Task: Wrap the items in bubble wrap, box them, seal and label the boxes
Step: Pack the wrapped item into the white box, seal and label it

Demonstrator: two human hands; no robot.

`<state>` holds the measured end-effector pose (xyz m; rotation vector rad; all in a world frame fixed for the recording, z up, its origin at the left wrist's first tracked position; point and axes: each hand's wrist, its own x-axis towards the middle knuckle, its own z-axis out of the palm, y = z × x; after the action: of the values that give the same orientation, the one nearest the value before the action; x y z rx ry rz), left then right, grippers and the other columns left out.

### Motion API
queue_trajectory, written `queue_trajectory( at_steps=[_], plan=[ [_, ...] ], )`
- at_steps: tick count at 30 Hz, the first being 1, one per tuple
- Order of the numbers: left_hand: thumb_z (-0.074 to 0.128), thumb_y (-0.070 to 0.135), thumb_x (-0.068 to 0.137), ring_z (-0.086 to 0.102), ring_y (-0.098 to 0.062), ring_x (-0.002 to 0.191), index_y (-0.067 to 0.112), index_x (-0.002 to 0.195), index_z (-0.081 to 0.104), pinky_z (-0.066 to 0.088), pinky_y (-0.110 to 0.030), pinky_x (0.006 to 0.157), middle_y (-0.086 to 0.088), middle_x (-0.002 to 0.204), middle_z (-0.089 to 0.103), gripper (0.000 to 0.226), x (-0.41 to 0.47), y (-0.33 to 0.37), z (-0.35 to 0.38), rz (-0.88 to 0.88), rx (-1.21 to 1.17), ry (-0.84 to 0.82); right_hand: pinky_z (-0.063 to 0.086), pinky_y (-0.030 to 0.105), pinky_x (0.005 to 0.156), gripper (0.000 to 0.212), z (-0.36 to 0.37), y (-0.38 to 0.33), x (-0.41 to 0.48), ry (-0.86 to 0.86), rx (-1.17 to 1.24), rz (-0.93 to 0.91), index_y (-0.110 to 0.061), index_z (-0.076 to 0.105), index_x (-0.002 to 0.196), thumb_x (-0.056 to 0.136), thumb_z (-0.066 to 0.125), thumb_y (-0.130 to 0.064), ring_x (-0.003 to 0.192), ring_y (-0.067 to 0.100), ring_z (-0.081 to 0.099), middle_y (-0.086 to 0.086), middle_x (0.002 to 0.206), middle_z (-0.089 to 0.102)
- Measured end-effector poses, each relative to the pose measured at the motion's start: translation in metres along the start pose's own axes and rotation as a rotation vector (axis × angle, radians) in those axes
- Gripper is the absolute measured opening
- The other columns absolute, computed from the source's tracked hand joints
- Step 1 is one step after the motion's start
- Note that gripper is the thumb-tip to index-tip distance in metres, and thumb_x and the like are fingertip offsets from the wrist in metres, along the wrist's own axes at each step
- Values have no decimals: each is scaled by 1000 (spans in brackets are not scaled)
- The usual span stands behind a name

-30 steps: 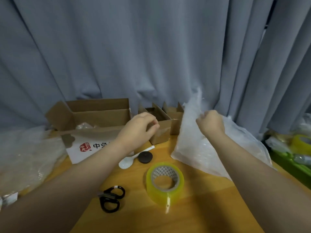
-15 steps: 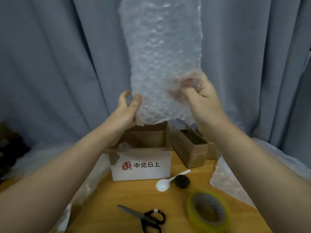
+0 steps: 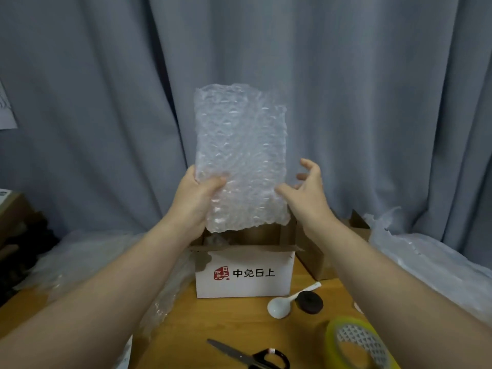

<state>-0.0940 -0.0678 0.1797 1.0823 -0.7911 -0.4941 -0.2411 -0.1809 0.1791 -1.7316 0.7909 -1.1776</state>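
Note:
A sheet of bubble wrap (image 3: 241, 145) stands upright in the air above the open white-fronted cardboard box (image 3: 245, 275). My left hand (image 3: 198, 198) grips its lower left edge, thumb in front. My right hand (image 3: 306, 190) is at the sheet's lower right edge with fingers spread; only the thumb tip touches it. On the wooden table lie a white spoon (image 3: 282, 304), a small black round item (image 3: 310, 302), black-handled scissors (image 3: 255, 358) and a roll of yellowish tape (image 3: 356, 342).
More brown cardboard boxes (image 3: 316, 259) stand behind the white one at right. Loose bubble wrap lies in piles at the left (image 3: 80, 262) and at the right (image 3: 431, 265). A grey curtain (image 3: 346, 75) hangs close behind the table.
The sheet has come down and now sits lower in view. My right hand has let go of it and opened; my left hand has closed on its lower left edge.

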Motion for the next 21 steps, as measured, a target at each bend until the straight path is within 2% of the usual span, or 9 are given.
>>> queue_trajectory(
  at_steps=[2,4,5,7,9,11,13,17,21],
  plan=[
    [56,-5,85,69,-25,93,10,125,52,56,-37,74,-12,111,67,43,7,0,-7,-9,7,-29,36,31,100,96,-6,4,10,-41,77,129,-26,12,151,79,73,-43,131,22,40,3,151,27],
    [54,-6,85,68,-28,98,10,127,52,55,-41,80,-12,113,67,45,8,0,-9,-50,-12,-117,39,40,105,107,-11,4,15,-179,249,279,-21,14,152,70,74,-54,130,23,44,3,149,33],
    [54,-5,87,67,-28,99,11,127,51,55,-41,82,-11,113,68,44,9,-1,-9,-59,-11,-163,46,41,98,101,-13,3,15,-265,314,295,-15,25,150,69,75,-50,122,22,52,6,144,43],
    [57,6,91,66,-22,101,13,127,50,55,-36,85,-5,113,68,38,11,-5,-8,-9,112,-249,54,42,83,59,-10,4,15,-308,330,187,-5,56,127,77,76,-28,100,21,66,11,119,66],
    [59,35,90,62,-13,106,15,129,45,51,-31,91,1,118,63,46,15,-13,-11,88,563,-345,56,41,77,12,-4,3,15,-98,234,-2,-10,67,95,85,70,-14,81,20,68,6,90,70],
    [48,56,88,51,-15,122,20,140,36,41,-34,103,0,136,51,64,19,-32,-22,55,1199,-498,46,33,65,21,-2,1,19,220,44,-289,-21,51,74,87,64,-12,68,13,52,-2,76,53],
    [29,62,92,35,-17,137,27,146,28,19,-46,116,2,150,36,65,15,-59,-36,-49,1601,-687,40,33,69,19,5,-1,20,345,-81,-572,-20,50,83,79,55,-2,77,16,47,0,87,46],
    [30,49,99,48,-15,125,37,137,37,-1,-50,113,7,131,56,41,-12,-100,-53,74,1681,-639,34,33,61,43,37,23,2,140,-571,-846,-12,55,96,58,49,7,78,27,47,11,88,50],
    [38,49,96,53,-14,116,37,130,44,28,-40,103,10,125,59,37,-40,-114,-55,249,1676,-432,26,28,53,44,61,76,-22,-236,-985,-873,-13,58,89,51,76,1,64,21,48,6,79,48]
  ],
)
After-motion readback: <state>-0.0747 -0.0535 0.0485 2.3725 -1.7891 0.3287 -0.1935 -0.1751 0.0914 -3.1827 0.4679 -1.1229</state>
